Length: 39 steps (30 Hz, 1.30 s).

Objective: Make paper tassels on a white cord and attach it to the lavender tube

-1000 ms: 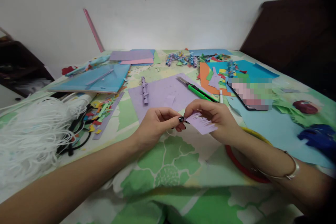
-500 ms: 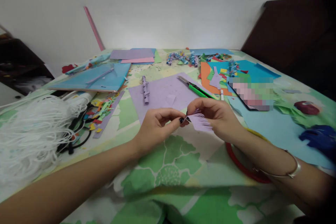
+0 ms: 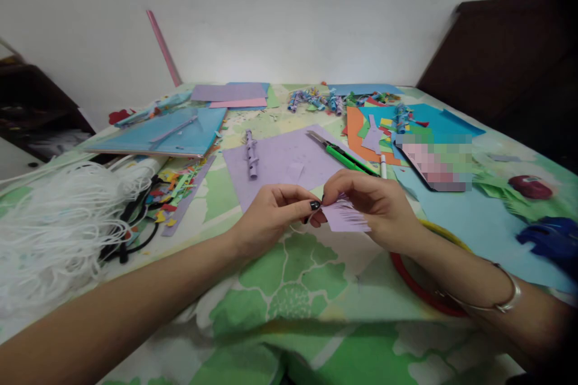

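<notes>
A small piece of fringed purple paper [image 3: 345, 219] is held between my two hands, its narrow cut strips facing up and to the right. My left hand [image 3: 277, 210] pinches its left end, thumb pressed against the fingers. At the top of that same end, my right hand [image 3: 372, 201] closes thumb and forefinger on the paper; the exact contact is partly hidden. Just beyond my hands lies a purple sheet [image 3: 280, 147]. On it rest a rolled purple paper tube [image 3: 251, 155] with small cut flaps, and a green utility knife [image 3: 343, 155] with its blade out.
White cord [image 3: 67, 228] is heaped at the left, beside colourful paper scraps [image 3: 174, 192]. A blue folder [image 3: 158, 132] lies behind. To the right are a phone [image 3: 428, 162], a white-capped pen [image 3: 383, 165], a roll of tape [image 3: 406, 280] and a dark blue object [image 3: 548, 237]. Finished-looking curled paper pieces [image 3: 313, 99] sit near the wall.
The fringed paper has tilted and dropped slightly, showing more of its lower edge. My right hand has turned a little, and my left thumb has shifted; both hands stay pinched together.
</notes>
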Tool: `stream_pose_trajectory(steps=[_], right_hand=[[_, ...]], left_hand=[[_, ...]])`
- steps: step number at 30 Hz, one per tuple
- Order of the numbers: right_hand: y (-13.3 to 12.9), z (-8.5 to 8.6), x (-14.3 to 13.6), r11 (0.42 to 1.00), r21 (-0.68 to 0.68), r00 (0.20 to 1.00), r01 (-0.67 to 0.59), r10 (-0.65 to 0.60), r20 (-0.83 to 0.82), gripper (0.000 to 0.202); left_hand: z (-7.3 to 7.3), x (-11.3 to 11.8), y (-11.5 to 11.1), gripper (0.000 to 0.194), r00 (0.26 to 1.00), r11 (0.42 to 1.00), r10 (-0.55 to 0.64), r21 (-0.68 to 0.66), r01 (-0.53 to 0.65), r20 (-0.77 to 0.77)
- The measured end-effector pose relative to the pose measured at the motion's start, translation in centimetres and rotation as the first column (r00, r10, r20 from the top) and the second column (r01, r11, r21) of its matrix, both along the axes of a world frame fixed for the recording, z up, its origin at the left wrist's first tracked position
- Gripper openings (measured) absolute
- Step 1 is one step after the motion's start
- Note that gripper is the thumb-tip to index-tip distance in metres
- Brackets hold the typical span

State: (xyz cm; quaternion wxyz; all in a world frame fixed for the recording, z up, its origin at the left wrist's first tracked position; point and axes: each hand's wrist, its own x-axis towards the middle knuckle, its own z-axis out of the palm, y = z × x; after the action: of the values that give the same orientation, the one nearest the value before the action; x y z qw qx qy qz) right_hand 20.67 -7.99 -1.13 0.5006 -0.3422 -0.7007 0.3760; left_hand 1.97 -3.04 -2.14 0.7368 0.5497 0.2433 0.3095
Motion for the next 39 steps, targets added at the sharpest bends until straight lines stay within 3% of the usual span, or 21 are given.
stream_pose_trajectory(steps=[4,13,28,39], right_hand=[[-0.06,0.34,-0.07,0.991,0.133,0.999,-0.001,-0.005,0.050,0.005],[0.07,0.47,-0.06,0.972,0.234,0.995,0.006,-0.030,0.097,0.005],[-0.22,0.69,-0.09,0.985,0.171,0.992,-0.013,-0.008,0.123,0.005],[-0.12,0.76,0.08,0.996,0.068,0.996,-0.058,0.053,0.076,0.014]], left_hand=[[0.04,-0.05,0.04,0.009,0.998,0.998,-0.051,-0.023,0.052,0.030],[-0.13,0.26,0.15,0.016,0.990,0.988,-0.099,-0.107,0.110,0.098],[-0.35,0.27,0.34,0.019,0.984,0.945,-0.140,-0.282,0.165,0.109],[-0.33,0.22,0.34,0.019,0.988,0.936,-0.135,-0.316,0.154,0.081]])
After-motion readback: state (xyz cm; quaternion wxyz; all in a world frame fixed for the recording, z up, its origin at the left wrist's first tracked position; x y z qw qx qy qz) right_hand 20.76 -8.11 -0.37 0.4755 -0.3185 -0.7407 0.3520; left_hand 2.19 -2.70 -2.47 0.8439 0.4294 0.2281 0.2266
